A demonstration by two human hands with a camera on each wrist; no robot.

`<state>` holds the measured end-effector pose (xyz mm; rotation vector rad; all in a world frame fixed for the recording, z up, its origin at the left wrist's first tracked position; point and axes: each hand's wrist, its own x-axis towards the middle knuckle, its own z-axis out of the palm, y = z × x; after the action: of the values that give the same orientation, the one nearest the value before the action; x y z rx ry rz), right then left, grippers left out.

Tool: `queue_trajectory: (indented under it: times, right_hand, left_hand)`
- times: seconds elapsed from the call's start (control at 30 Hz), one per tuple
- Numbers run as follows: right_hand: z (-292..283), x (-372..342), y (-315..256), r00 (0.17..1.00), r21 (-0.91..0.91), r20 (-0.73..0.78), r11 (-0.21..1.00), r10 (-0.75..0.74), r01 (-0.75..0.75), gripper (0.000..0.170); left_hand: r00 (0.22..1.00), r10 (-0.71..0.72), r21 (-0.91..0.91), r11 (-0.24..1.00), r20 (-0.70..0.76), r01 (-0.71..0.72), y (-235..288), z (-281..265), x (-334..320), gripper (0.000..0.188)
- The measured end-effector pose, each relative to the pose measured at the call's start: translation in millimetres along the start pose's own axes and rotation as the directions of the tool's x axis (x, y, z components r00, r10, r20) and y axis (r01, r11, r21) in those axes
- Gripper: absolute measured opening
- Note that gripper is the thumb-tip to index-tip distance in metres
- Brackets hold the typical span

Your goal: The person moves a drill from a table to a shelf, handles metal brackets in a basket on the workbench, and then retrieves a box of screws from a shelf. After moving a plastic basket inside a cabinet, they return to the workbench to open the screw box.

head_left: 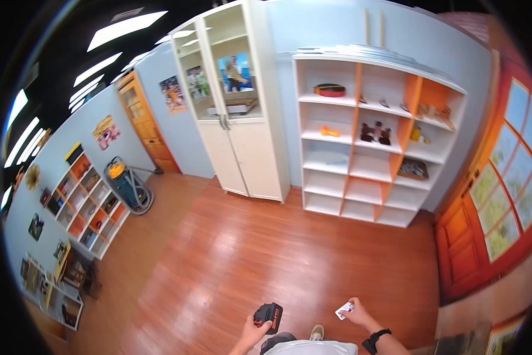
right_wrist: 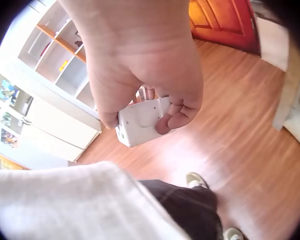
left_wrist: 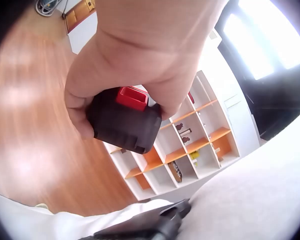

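Observation:
In the head view my left hand (head_left: 252, 332) is low in the middle, gripping a black power-tool battery pack (head_left: 271, 316) with red markings. Thumb and fingers clasp the battery pack (left_wrist: 122, 122) from both sides in the left wrist view, where a red piece sits on its near end. To the right, my right hand (head_left: 359, 314) holds a small white box (head_left: 343, 311) with dark and red print on its face. The right wrist view shows this white box (right_wrist: 140, 125) between thumb and curled fingers, with small holes on its near side. Both items are held above the floor.
Ahead, a white-and-orange shelf unit (head_left: 351, 155) holds assorted items, beside a tall white cabinet (head_left: 260, 160). A red-orange door (head_left: 461, 242) stands at the right. Far left are a vacuum cleaner (head_left: 130, 184) and another shelf (head_left: 76, 222). Wooden flooring (head_left: 266, 248) lies between.

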<state>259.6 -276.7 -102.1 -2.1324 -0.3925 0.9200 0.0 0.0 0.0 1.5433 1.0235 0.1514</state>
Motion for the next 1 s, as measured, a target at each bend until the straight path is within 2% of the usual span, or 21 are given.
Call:
queue_trajectory:
  times: [0.07,0.1,0.17,0.23,0.27,0.4,0.47,0.5,0.53,0.6,0.63,0.7,0.73,0.77,0.83,1.0]
  right_hand:
    - [35,12,-27,0.975,0.159,0.014,0.963,-0.222,0.217,0.064]
    - [-89,79,-49,0.973,-0.064,0.023,0.971,-0.23,0.231,0.064]
    - [-47,111,-96,0.961,-0.038,-0.028,0.961,-0.275,0.273,0.063]
    - [-6,137,-120,0.961,-0.012,0.048,0.962,-0.274,0.274,0.062]
    - [-6,156,-126,0.964,-0.033,0.049,0.965,-0.26,0.262,0.06]
    - [-5,231,-146,0.953,-0.006,0.112,0.959,-0.281,0.283,0.061]
    - [-13,267,-163,0.965,0.077,0.143,0.974,-0.221,0.212,0.06]
    - [-18,283,-172,0.959,0.051,0.168,0.974,-0.226,0.221,0.06]
    - [-23,300,-179,0.951,0.073,0.146,0.962,-0.272,0.264,0.058]
    - [-27,314,-214,0.936,0.177,0.124,0.936,-0.329,0.305,0.054]
    - [-30,313,-242,0.939,0.179,0.135,0.94,-0.316,0.291,0.054]
    - [-38,324,-291,0.921,0.212,0.19,0.93,-0.34,0.3,0.054]
    - [-43,348,-284,0.925,0.097,0.197,0.945,-0.325,0.312,0.054]
    - [-47,363,-288,0.922,0.096,0.208,0.945,-0.328,0.314,0.054]
    - [-56,394,-297,0.927,0.243,0.181,0.928,-0.33,0.283,0.051]
    - [-85,492,-284,0.914,0.245,0.142,0.909,-0.379,0.338,0.047]
  left_hand:
    - [0.998,0.02,0.103,0.995,-0.06,-0.014,10,-24,-12,0.069]
    - [0.999,0.028,-0.045,0.999,0.022,-0.027,34,76,69,0.07]
    - [0.994,0.104,-0.026,0.994,-0.042,-0.106,36,39,101,0.074]
    - [0.998,0.061,0.035,0.998,-0.023,-0.06,38,-2,127,0.074]
    - [0.996,0.086,0.013,0.996,-0.031,-0.086,35,-2,151,0.075]
    - [0.999,0.012,-0.049,0.999,-0.035,-0.013,78,-21,235,0.076]
    - [0.998,0.058,-0.058,0.997,-0.038,-0.06,91,-31,287,0.076]
    - [0.997,0.046,-0.085,0.995,-0.06,-0.051,102,-34,303,0.076]
    - [0.994,0.101,-0.079,0.991,-0.041,-0.104,113,-39,323,0.075]
    - [0.983,0.184,-0.046,0.982,-0.002,-0.184,131,-50,361,0.073]
    - [0.986,0.167,-0.045,0.985,-0.001,-0.167,139,-51,376,0.073]
    - [0.976,0.218,0.007,0.976,0.003,-0.218,159,-57,404,0.073]
    - [0.975,0.22,0.003,0.975,-0.002,-0.22,170,-56,411,0.072]
    - [0.976,0.216,0.001,0.976,-0.012,-0.216,173,-54,420,0.072]
    - [0.982,0.19,-0.028,0.981,-0.009,-0.19,180,-45,436,0.071]
    - [0.992,0.114,-0.031,0.993,-0.044,-0.116,186,-15,476,0.074]
